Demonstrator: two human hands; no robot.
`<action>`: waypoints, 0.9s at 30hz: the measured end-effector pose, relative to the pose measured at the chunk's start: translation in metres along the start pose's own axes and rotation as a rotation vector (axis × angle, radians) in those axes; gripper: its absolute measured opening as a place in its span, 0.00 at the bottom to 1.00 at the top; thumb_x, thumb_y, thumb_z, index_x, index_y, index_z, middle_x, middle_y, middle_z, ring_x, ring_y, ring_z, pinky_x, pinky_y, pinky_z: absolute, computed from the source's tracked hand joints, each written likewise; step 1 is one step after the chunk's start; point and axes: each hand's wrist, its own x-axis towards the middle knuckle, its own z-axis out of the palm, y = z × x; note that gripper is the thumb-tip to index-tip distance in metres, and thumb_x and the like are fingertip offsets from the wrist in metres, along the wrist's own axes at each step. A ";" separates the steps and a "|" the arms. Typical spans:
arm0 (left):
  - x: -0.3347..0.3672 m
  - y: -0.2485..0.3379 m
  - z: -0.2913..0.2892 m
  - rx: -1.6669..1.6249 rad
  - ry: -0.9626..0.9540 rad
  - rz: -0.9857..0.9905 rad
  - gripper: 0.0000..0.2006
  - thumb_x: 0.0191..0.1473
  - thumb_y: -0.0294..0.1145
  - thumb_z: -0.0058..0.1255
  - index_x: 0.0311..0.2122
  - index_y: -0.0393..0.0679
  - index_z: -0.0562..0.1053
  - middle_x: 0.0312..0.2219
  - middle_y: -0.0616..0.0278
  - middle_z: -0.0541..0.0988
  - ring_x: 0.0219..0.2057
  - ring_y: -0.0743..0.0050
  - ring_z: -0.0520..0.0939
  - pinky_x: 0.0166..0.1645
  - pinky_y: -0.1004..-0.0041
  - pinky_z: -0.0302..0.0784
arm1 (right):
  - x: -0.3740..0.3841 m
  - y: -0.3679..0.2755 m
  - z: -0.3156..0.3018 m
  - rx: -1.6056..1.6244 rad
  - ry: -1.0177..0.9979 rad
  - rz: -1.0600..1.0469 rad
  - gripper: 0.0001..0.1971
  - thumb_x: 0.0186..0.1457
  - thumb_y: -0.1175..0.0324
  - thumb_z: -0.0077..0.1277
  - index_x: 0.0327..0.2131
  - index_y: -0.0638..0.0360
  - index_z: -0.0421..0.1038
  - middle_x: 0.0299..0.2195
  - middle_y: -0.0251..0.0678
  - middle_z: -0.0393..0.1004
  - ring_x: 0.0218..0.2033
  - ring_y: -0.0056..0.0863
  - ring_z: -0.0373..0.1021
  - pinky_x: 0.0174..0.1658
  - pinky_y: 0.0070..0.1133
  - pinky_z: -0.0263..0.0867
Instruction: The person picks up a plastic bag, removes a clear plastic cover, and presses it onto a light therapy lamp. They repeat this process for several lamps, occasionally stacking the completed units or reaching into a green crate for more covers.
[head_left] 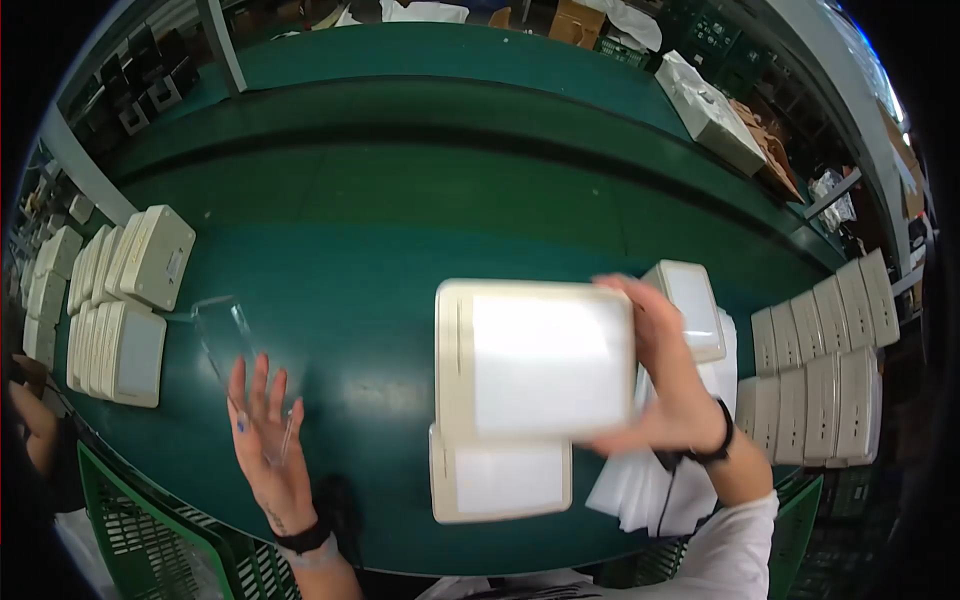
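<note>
My right hand (660, 370) grips a cream, flat box-shaped device (540, 360) with a large white panel by its right edge, raised above the table and slightly blurred. Partly covered by it, a second cream device (510, 480) lies on the green table. My left hand (268, 415) is palm up with its fingers extended, around a thin clear plastic cover (224, 325). One edge of the cover crosses the palm near the thumb; its outline is faint.
Stacks of cream devices stand at the left (135, 350) and right (835, 405) of the green table (360, 230). Beside my right arm, another device (692, 310) rests by white sleeves (640, 490). Green crates (150, 520) flank me. A person's arm (35, 420) shows far left.
</note>
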 end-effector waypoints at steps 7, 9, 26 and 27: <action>-0.006 -0.005 0.001 0.190 0.009 -0.006 0.40 0.54 0.60 0.43 0.65 0.46 0.51 0.61 0.52 0.58 0.58 0.64 0.63 0.57 0.67 0.61 | -0.012 -0.034 -0.005 0.090 -0.044 -0.152 0.64 0.23 0.65 0.76 0.62 0.50 0.39 0.60 0.50 0.50 0.61 0.45 0.52 0.62 0.38 0.51; -0.005 -0.004 0.002 0.207 0.012 0.021 0.43 0.50 0.60 0.48 0.65 0.44 0.51 0.61 0.51 0.59 0.58 0.62 0.63 0.57 0.66 0.61 | -0.009 -0.030 -0.001 0.121 -0.054 -0.132 0.63 0.23 0.66 0.75 0.62 0.50 0.40 0.60 0.49 0.50 0.61 0.44 0.52 0.62 0.38 0.51; 0.002 0.028 0.079 1.126 -0.715 0.824 0.59 0.26 0.42 0.74 0.62 0.40 0.49 0.59 0.50 0.60 0.60 0.51 0.61 0.63 0.57 0.52 | 0.026 -0.016 0.006 -0.401 -0.070 -0.120 0.56 0.32 0.63 0.70 0.63 0.56 0.43 0.62 0.45 0.50 0.64 0.44 0.49 0.65 0.36 0.43; 0.005 0.032 0.089 1.172 -0.780 0.864 0.59 0.26 0.40 0.74 0.62 0.39 0.48 0.59 0.51 0.60 0.60 0.51 0.60 0.63 0.57 0.52 | 0.028 -0.032 0.009 -0.482 -0.115 -0.182 0.56 0.32 0.62 0.70 0.62 0.56 0.43 0.61 0.45 0.50 0.64 0.43 0.49 0.65 0.37 0.41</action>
